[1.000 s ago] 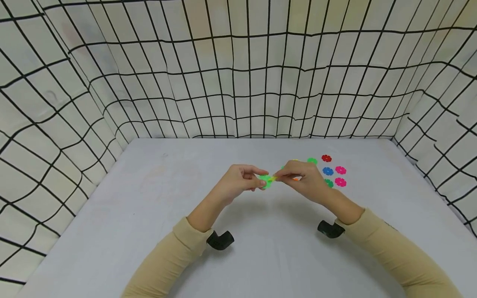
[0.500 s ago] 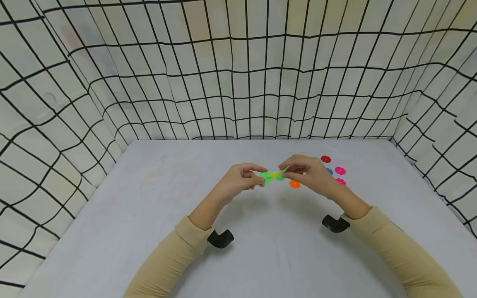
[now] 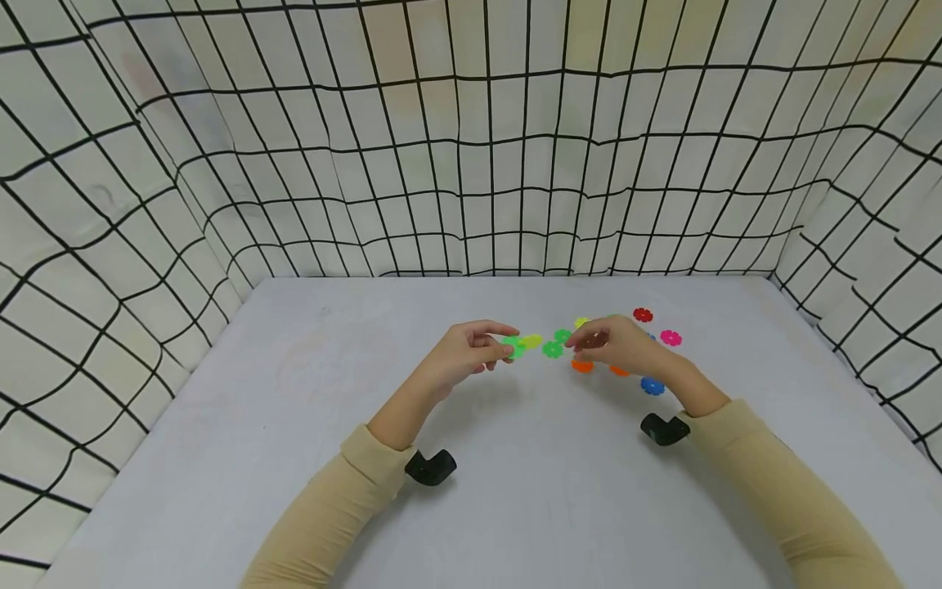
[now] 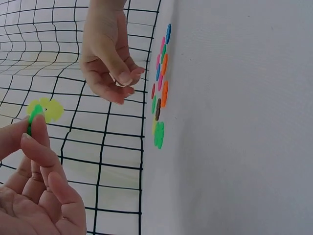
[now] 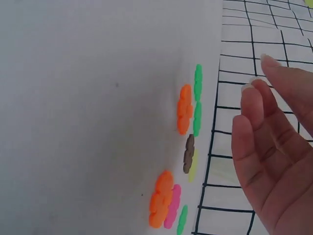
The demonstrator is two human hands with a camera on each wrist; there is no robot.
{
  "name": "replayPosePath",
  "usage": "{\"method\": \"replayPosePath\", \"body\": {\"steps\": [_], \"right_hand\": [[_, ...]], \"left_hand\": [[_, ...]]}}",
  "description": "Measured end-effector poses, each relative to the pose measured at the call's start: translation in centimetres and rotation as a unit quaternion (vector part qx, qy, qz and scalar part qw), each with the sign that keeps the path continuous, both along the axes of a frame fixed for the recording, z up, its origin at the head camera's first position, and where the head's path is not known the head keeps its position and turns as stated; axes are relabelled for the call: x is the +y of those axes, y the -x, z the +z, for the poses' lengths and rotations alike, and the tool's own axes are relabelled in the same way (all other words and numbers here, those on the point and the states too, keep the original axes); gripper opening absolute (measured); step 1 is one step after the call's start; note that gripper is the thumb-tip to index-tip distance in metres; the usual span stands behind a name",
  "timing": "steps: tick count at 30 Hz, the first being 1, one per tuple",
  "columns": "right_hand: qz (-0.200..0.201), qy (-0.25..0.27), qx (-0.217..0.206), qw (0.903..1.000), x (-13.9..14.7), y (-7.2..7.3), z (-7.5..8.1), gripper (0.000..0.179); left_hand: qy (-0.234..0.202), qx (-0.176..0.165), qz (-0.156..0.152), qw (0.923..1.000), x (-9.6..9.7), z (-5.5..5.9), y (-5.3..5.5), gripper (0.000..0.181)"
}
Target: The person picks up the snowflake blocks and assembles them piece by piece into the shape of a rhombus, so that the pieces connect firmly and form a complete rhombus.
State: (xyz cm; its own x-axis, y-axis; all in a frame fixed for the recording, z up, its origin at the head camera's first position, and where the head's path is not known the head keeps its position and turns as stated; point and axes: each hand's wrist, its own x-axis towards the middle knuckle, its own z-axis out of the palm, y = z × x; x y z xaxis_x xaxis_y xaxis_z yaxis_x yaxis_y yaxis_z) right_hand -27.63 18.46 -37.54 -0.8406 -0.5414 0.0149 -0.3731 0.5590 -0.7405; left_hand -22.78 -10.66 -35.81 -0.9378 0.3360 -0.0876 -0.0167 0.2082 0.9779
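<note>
My left hand (image 3: 471, 352) pinches a green flower-shaped plastic disc (image 3: 513, 347) between thumb and fingers, above the table. A yellow flower disc (image 4: 54, 110) is joined to the green one and sticks out to its right, at an angle to it. My right hand (image 3: 621, 343) hovers over the loose discs, fingers loosely bent and apart, holding nothing. In the right wrist view the thumb and fingertips (image 5: 253, 105) show a gap between them. Nearest the right hand lie green discs (image 3: 553, 349), an orange disc (image 3: 582, 366) and a dark brown disc (image 5: 189, 154).
More flower discs lie spread at the right: red (image 3: 643, 315), pink (image 3: 671, 337), blue (image 3: 652, 385) and yellow (image 3: 582, 322). Black elbow-shaped pieces (image 3: 431, 468) show at both cuffs. White walls with a black grid (image 3: 471, 164) surround the white table (image 3: 471, 523).
My right hand has let go of the yellow disc and moved right, over the loose discs. The left hand still pinches the green disc, with the yellow one on it, slightly further left.
</note>
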Motion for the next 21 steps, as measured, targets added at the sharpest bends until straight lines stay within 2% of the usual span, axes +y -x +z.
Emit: {"method": "replayPosePath", "body": {"steps": [5, 12, 21], "right_hand": [[0.008, -0.053, -0.037, 0.9979, 0.9, 1.1, -0.5, 0.025], [0.015, -0.112, -0.056, 0.9921, 1.3, 2.1, -1.0, 0.029], [0.003, -0.131, -0.066, 0.9892, 0.4, 2.1, -0.9, 0.026]], "left_hand": [[0.002, -0.001, -0.004, 1.0000, -0.1, 0.1, 0.1, 0.035], [-0.004, -0.001, -0.009, 0.9999, -0.1, 0.3, 0.2, 0.032], [-0.010, 0.000, -0.011, 0.9999, -0.2, 0.4, 0.5, 0.035]]}}
